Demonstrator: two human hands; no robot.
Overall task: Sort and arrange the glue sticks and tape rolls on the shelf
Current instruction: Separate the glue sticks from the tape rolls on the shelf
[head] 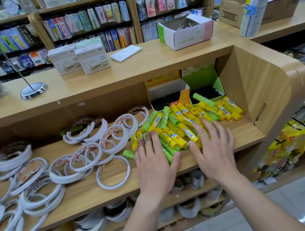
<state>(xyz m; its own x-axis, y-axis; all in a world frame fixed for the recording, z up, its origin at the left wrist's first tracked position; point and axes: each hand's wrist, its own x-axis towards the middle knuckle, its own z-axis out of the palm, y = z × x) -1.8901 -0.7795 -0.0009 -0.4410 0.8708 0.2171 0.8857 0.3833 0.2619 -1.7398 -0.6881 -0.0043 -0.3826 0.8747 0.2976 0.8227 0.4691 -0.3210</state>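
Both forearms reach in from the bottom edge, cut off below the elbow. The left hand [154, 166] and the right hand [214, 151] lie palm-down with fingers spread and flat, gripping nothing; their fingertips rest on the near edge of the pile of glue sticks [185, 123]. What lies beneath the palms is hidden, apart from a few green sticks poking out between the two hands.

The yellow and green sticks lie jumbled, crossing one another, on the wooden shelf [103, 187], spreading from under the fingers away toward the far right. Left of the left hand, white tape rolls [85, 157] are scattered flat and overlapping; the ones farthest left are blurred and cut by the frame.

Beyond the right hand, at the back of the shelf, two open display boxes [184, 93] hold dark-capped sticks; one green stick leans on the front of the right box.

Farther still, the shelf's top board carries small white boxes [80, 58], a notepad [126, 53] and an open carton [185, 30]. Below the hands, a lower shelf holds more rolls, hard to make out.
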